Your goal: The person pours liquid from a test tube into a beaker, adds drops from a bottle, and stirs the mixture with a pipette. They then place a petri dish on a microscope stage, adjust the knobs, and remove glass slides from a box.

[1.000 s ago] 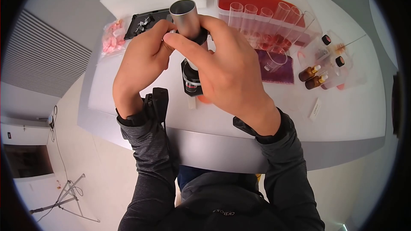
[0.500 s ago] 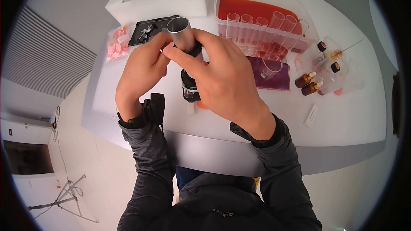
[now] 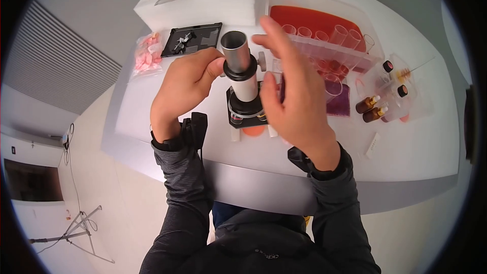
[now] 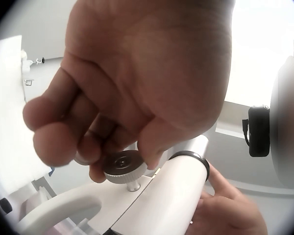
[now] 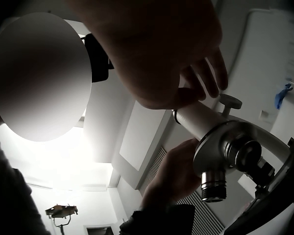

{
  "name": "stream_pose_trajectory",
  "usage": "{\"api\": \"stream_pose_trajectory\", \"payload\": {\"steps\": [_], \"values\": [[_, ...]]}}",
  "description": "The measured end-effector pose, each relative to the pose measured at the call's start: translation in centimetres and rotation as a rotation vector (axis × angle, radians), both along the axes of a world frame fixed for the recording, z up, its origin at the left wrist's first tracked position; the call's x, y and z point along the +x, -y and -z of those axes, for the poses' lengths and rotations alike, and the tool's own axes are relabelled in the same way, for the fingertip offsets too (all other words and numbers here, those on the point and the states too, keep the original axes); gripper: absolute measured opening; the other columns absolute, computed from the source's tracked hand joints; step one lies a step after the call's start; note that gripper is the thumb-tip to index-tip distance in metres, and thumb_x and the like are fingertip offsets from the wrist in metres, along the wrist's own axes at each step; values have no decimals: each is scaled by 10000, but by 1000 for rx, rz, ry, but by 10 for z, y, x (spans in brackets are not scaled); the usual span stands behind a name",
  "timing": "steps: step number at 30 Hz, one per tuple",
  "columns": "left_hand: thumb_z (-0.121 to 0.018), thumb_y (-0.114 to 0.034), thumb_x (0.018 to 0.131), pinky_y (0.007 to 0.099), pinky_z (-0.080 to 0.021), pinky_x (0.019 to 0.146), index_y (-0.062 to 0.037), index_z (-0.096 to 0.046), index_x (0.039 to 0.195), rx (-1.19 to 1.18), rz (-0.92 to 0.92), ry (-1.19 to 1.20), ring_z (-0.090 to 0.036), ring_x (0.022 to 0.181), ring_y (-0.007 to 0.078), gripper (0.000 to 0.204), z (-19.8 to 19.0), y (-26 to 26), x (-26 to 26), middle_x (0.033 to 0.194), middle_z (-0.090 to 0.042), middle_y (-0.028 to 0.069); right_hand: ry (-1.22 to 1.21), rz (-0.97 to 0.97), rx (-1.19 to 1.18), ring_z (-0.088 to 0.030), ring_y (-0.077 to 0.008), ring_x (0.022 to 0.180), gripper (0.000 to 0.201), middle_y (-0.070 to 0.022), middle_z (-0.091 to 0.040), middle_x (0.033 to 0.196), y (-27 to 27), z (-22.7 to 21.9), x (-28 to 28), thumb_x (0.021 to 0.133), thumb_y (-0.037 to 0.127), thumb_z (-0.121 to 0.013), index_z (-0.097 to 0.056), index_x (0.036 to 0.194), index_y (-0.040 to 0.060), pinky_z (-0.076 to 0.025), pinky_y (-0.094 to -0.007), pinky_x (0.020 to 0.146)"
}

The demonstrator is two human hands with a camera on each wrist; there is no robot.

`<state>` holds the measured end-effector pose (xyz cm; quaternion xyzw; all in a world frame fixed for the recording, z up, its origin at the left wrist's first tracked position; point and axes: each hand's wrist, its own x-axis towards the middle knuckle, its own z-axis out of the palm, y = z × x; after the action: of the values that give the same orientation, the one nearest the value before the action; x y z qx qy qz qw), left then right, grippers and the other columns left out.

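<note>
A microscope [image 3: 246, 90] stands upright on the table in front of me, its silver tube [image 3: 237, 56] hollow at the top. On its left side, my left hand [image 3: 185, 85] pinches a ridged focus knob [image 4: 123, 172] between thumb and fingers, as the left wrist view shows. My right hand [image 3: 299, 104] is raised at the right of the tube with its fingers spread, holding nothing. The opposite focus knob [image 3: 262, 61] shows beside those fingers. In the right wrist view, objective lenses [image 5: 213, 186] hang below the microscope's head.
Behind on the left lie a black tray [image 3: 200, 45] with small parts and a bag of pink pieces [image 3: 148, 56]. A clear bin [image 3: 378, 66] with red liquid stands back right, near several glass tubes [image 3: 339, 35]. Brown dropper bottles [image 3: 368, 104] are farther right.
The right hand has let go of the microscope and moved right, its fingers spreading and uncovering the right knob. The left hand keeps its place at the left side.
</note>
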<state>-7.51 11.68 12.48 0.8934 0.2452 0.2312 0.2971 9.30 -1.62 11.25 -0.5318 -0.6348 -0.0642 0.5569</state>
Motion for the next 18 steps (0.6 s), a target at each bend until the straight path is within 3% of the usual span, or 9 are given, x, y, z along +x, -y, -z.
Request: {"api": "stream_pose_trajectory", "payload": {"steps": [2,7,10,14,18], "values": [[-530,-340,997,391,-445,605,1,-635,906,21,-21,7,-560,662,361,368,1,0,1,756,-615,164,9,46,-56,-649,-299,1079,583,-159,-654,1186,1,1,8,808,-97,-496,-502,1368,63,-517,-357,875],[-572,-311,976,374,-451,601,-6,-641,937,21,-49,-8,-575,640,323,315,-3,1,0,759,-614,149,-47,68,-432,-687,-251,945,509,-140,-690,1089,8,-3,21,840,-77,-501,-519,1330,56,-528,-324,817],[-625,-276,945,356,-454,596,-9,-634,980,-1,-56,22,-587,628,281,270,-5,4,-4,788,-621,127,-58,-31,-531,-679,-331,817,479,-146,-700,965,6,3,24,832,3,-539,-510,1307,59,-527,-396,759],[-680,-241,905,341,-455,591,-10,-617,1027,22,-20,14,-602,649,237,268,-7,6,-7,823,-621,100,-148,-233,-632,-682,-318,867,641,-149,-704,1010,8,3,26,847,57,-577,-359,1449,91,-526,-395,804],[-669,-230,908,352,-459,601,-7,-619,1003,106,2,51,-608,679,264,247,-3,2,-4,829,-625,113,-202,-358,-678,-674,-311,917,817,-174,-696,1048,7,4,26,835,121,-654,-229,1532,124,-523,-389,869]]}}
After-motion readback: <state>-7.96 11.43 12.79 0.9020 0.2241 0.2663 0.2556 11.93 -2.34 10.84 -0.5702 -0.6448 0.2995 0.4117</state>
